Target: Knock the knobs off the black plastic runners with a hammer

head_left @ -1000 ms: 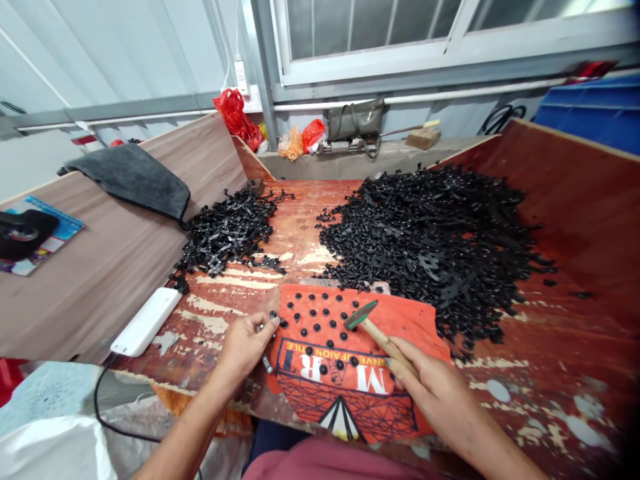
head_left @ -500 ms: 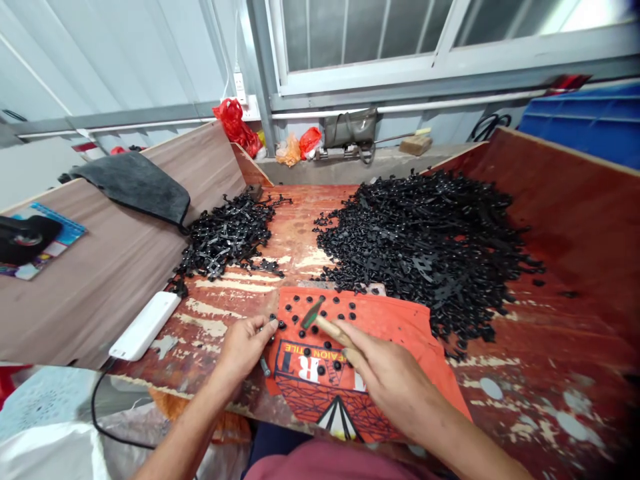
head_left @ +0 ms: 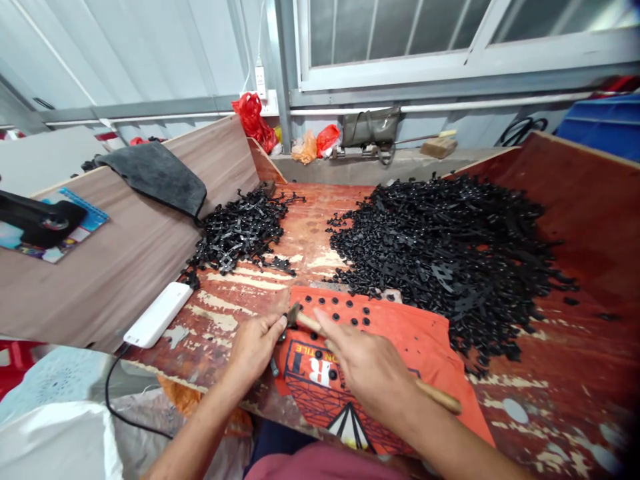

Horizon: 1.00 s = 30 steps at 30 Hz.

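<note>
My right hand is wrapped round the wooden handle of a hammer. The hammer's small head is down at the left edge of an orange printed cloth, right by the fingertips of my left hand. Those fingertips are pinched on a small black part, mostly hidden by the fingers and the hammer. Several round black pieces are spread over the cloth. Just below my left fingers lies a small grey metal piece.
A large heap of black parts covers the right of the worn red table. A smaller heap of black linked pieces lies at the left. A white power strip rests near the front left edge. Wooden boards wall the sides.
The hammer has swung left and down, from above the cloth to beside my left fingertips. My left hand keeps its pinch. The whole view has shifted slightly.
</note>
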{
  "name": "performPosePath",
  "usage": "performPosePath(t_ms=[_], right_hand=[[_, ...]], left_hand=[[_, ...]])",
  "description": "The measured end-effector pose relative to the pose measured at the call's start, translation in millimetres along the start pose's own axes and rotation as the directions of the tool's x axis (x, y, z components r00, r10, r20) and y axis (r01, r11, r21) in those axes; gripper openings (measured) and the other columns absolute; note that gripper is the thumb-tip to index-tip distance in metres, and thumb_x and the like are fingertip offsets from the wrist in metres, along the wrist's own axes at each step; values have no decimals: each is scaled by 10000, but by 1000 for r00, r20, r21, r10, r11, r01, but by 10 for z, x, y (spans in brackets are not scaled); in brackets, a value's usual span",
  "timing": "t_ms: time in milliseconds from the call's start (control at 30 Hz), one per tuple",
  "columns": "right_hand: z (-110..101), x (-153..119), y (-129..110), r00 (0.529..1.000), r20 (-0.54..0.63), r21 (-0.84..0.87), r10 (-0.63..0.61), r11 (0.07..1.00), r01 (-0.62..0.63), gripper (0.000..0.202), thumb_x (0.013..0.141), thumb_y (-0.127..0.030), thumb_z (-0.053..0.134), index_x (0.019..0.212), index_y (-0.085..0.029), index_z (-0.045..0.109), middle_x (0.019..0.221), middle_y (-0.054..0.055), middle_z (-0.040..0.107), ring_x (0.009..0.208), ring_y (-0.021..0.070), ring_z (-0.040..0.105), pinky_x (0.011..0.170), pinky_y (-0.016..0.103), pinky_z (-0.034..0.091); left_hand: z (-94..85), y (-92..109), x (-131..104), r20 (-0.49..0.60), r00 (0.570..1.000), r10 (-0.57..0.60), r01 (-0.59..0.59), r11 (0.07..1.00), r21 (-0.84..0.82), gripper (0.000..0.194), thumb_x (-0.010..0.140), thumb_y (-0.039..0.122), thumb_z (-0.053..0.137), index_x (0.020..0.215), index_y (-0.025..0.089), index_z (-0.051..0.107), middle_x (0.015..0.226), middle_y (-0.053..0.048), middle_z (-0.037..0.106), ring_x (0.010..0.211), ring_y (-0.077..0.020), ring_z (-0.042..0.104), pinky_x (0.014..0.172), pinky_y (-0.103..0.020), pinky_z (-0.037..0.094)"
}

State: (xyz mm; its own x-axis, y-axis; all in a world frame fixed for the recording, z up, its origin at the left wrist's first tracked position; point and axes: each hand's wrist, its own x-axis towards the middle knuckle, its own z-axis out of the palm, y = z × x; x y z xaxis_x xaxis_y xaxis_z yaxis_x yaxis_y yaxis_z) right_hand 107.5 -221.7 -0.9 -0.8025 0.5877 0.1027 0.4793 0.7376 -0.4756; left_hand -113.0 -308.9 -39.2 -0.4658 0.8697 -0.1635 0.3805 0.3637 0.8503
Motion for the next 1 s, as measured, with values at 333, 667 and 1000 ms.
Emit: performPosePath(t_ms=[333, 667, 1000], right_hand=[[-58, 69, -74, 996, 91, -48, 18, 999, -14, 528, 989, -210, 404, 1502, -337, 381, 967, 32, 780, 812, 211, 733, 716, 293, 547], [-67, 75, -77, 992, 109, -12, 66, 998, -65, 518, 993, -223, 444, 1498, -321, 378, 1003, 37, 779, 825, 207, 735, 696, 273, 524], [-391, -435, 447, 967, -57, 171, 247, 957, -235, 458, 1040, -332, 347, 1489, -421, 364, 1403, -28, 579, 1211, 233, 612, 1003, 429, 513]], left_hand=[[53, -58, -22, -23, 1000, 17, -17, 1000, -1, 332, 830, 444, 535, 680, 210, 717, 629, -9, 691, 609, -199, 604, 550, -247, 389], [32, -34, -7, 46, 999, -27, 33, 993, -113, 382, 821, 524, 556, 752, 181, 710, 737, -26, 721, 718, -217, 623, 610, -247, 428], [-167, 348, 169, 170, 985, -38, 137, 770, -623, 376, 670, 318, 820, 941, 194, 591, 672, 63, 573, 493, -56, 395, 504, -184, 291]])
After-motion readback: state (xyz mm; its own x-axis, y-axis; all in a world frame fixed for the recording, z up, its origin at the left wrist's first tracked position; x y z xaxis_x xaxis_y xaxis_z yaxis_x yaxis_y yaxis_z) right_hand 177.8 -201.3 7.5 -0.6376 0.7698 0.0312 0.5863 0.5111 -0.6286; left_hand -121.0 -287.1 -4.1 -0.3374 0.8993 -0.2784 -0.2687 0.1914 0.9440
